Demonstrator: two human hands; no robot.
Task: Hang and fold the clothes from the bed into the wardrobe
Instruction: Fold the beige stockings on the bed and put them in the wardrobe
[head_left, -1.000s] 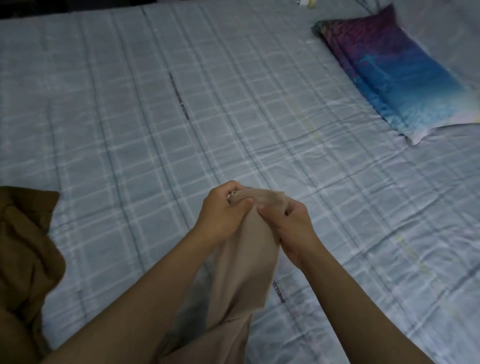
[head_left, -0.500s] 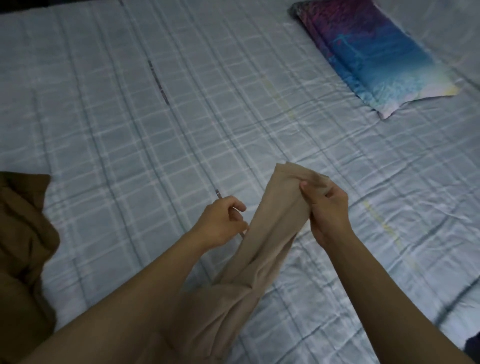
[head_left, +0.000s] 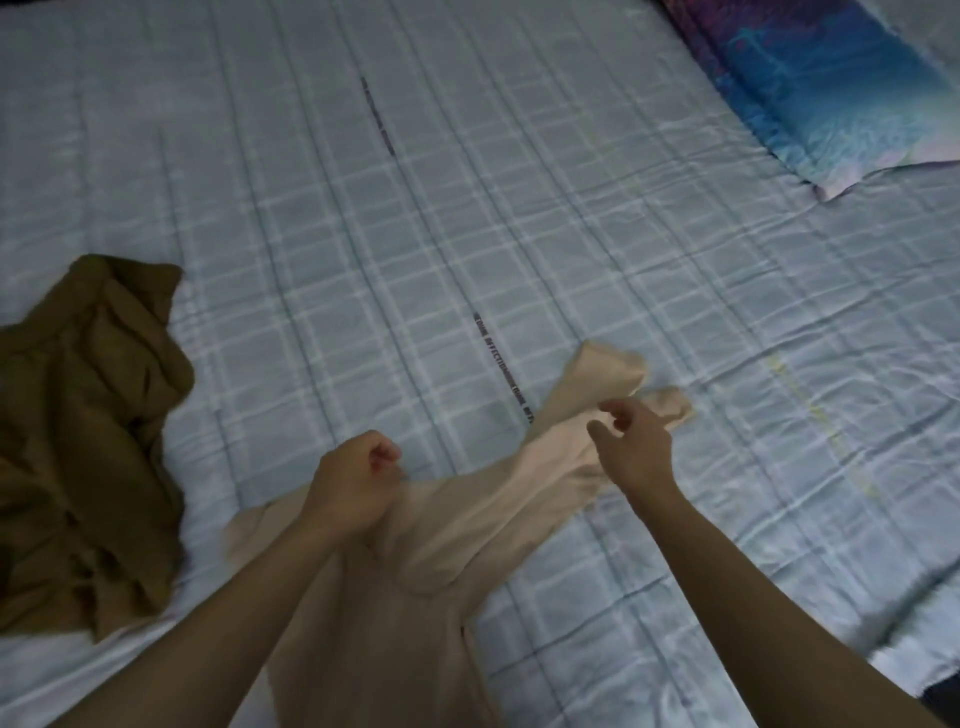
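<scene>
Head view, down onto bed (head_left: 467, 234), pale blue checked sheet.

- beige garment (head_left: 467, 519): lying on the sheet, near centre. Two narrow ends side by side, stretched toward far right. Wider part running back to the near edge, between the forearms.
- left hand (head_left: 358, 483): curled into a fist on the garment's middle, fabric bunched and drawn up under the fingers. Gripping the cloth, judging by the folds.
- right hand (head_left: 631, 447): over the narrow ends, fingers loosely bent and spread, thumb clear of index, nothing pinched. Touching the cloth or just above it: cannot tell.
- hands apart from each other, with the beige garment beneath both.
- brown garment (head_left: 88, 441): crumpled heap on the sheet at left, well apart from the beige one.
- pillow (head_left: 831, 88): blue and purple, far right corner, partly cut off by the frame edge.
</scene>
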